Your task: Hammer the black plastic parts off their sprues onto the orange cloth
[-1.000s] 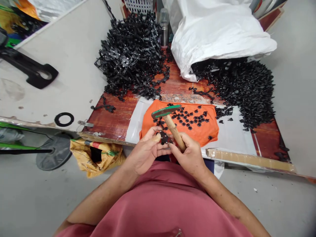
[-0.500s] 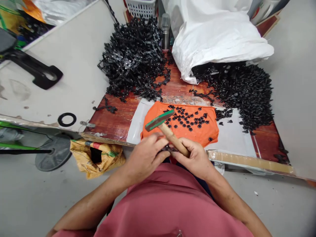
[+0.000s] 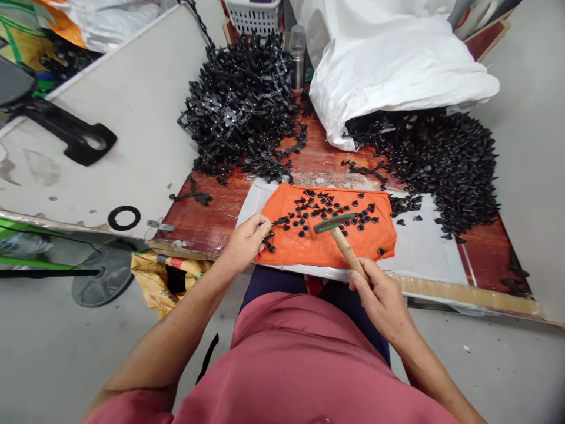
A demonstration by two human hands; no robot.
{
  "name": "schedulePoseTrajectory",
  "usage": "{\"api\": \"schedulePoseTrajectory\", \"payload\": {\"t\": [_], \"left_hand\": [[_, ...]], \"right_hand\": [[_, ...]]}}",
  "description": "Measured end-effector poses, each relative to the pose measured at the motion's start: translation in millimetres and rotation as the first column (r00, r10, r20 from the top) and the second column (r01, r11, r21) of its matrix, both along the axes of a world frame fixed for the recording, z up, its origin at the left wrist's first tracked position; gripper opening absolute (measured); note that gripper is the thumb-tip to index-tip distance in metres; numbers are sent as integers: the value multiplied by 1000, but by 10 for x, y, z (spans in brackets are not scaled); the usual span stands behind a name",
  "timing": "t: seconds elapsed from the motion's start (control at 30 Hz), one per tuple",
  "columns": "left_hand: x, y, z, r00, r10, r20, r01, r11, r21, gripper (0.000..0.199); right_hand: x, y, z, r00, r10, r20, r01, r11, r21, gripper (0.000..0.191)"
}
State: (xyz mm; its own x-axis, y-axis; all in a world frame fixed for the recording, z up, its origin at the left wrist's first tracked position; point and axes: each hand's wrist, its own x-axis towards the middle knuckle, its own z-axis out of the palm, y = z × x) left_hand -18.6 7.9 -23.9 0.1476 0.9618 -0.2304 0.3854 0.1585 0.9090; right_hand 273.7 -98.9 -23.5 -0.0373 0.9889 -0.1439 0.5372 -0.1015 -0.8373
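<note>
Pinched in my left hand (image 3: 244,242) is a black jointed plastic strip (image 3: 270,240), held over the left edge of an orange cloth (image 3: 304,250). My right hand (image 3: 382,297) is closed round the wooden handle of a hammer (image 3: 346,250), whose green-edged head hangs above the cloth. Several small black round pieces with stems (image 3: 326,202) lie scattered on the cloth, some partly hidden behind the hammer head. Beneath the cloth is a white sheet (image 3: 432,250) on the red-brown tabletop (image 3: 203,227).
A tangled heap of black strips (image 3: 238,106) rises at the back left. Loose black pieces (image 3: 463,165) spill from a white sack (image 3: 406,70) at the right. Between them stands a bottle (image 3: 297,59). A black ring (image 3: 124,218) lies left; a yellow bag (image 3: 152,282) sits below the edge.
My hands, together over my lap before, have moved apart. The left has carried the black strip left onto the cloth's edge; the right has shifted right with the hammer.
</note>
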Motion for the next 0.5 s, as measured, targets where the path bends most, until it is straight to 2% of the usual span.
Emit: {"api": "schedulePoseTrajectory", "payload": {"t": [0.17,0.5], "left_hand": [[171,-82,58,999,-49,-21,48,999,-24,26],[296,-63,65,993,-37,-116,33,999,-37,28]], "right_hand": [[82,-109,-92,992,-10,129,6,1000,31,28],[105,-77,-170,993,-19,119,17,1000,18,28]]}}
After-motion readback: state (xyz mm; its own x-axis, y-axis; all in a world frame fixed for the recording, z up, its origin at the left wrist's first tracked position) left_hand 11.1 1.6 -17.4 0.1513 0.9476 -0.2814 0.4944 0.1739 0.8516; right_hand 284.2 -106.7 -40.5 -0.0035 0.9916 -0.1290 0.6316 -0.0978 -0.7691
